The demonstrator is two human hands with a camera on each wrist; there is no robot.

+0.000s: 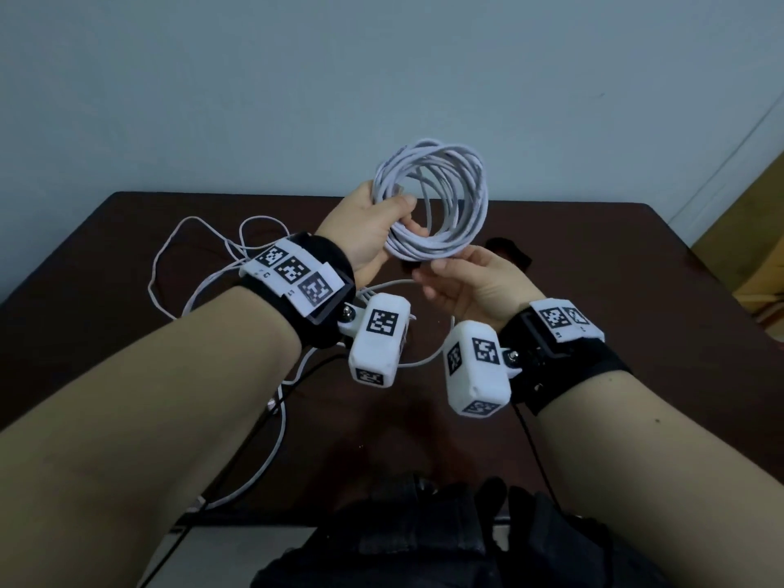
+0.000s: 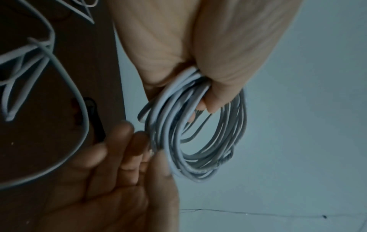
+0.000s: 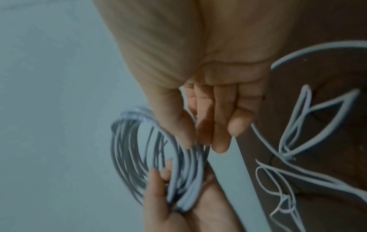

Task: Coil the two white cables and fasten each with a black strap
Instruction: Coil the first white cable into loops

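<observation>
My left hand [image 1: 399, 214] grips a coil of white cable [image 1: 458, 184] and holds it up above the dark brown table [image 1: 636, 311]. Its thumb and fingers wrap the loops on the coil's left side [image 2: 208, 141]. My right hand [image 1: 445, 267] is just under the coil. Its thumb touches the lowest loops and its fingers [image 3: 218, 133] are loosely curled, holding nothing I can make out. The second white cable [image 1: 169, 256] lies loose and tangled on the table's left part. One black strap [image 1: 511, 248] lies on the table behind my right hand.
A pale blue wall rises behind the table's far edge. Black fabric [image 1: 424, 536] sits at the near edge by my body. Thin black leads [image 1: 539, 460] run from the wrist cameras across the table. A wooden piece of furniture [image 1: 759, 248] stands at far right.
</observation>
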